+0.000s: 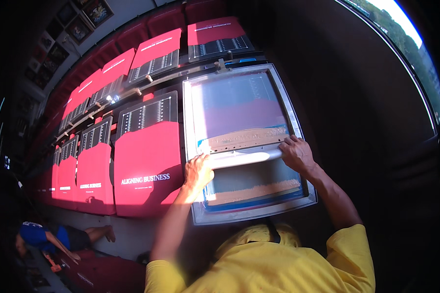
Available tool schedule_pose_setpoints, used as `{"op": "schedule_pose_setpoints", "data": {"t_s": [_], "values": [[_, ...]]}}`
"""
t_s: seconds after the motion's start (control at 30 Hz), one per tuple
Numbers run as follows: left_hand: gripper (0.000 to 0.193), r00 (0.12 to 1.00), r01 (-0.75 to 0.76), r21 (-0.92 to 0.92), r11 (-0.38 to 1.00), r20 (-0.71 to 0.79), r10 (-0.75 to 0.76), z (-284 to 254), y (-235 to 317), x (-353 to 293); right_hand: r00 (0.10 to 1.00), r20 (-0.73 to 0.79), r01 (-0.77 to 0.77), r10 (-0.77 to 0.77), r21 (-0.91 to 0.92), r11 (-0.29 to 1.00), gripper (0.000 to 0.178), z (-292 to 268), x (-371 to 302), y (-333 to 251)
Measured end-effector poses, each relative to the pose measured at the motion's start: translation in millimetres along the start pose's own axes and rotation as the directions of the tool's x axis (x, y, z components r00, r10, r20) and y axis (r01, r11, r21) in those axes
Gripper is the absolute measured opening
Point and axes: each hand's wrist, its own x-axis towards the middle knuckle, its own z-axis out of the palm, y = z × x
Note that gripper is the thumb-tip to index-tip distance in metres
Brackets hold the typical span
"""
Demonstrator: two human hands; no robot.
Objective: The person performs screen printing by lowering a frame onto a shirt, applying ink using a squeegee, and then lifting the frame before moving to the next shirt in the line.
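Observation:
Both my hands grip the ends of a white squeegee (247,156), which lies across the mesh inside a metal-framed printing screen (259,215). My left hand (199,171) is closed around its left end, and my right hand (297,154) around its right end. Just beyond the squeegee sits a thick band of tan ink (247,136). A second band of tan ink (254,192) runs along the near end of the mesh. Through the mesh beyond the squeegee, a reddish garment and a marked board show faintly. Blue tape edges the mesh.
Left of the screen, a row of red shirts (147,161) with white print lies on black boards (149,115). Another row (156,46) lies beyond a metal rail (168,77). At lower left, a person in a blue top (33,236) bends over red fabric near an orange tool (54,263).

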Motion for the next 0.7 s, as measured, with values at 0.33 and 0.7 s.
{"op": "schedule_pose_setpoints", "data": {"t_s": [0.33, 0.7], "values": [[0.041, 0.996, -0.077, 0.018, 0.997, -0.048, 0.078, 10.7, 47.6, -133.7, 0.998, 0.064, -0.001, -0.002, 0.048, 0.999, 0.026, 1.6, -122.5, -52.4], [0.030, 0.992, -0.078, 0.011, 0.997, -0.099, 0.078, 23.0, -7.3, -8.5, 0.995, 0.072, -0.060, 0.062, -0.022, 0.998, 0.012, 20.8, 1.8, -2.3]]}}
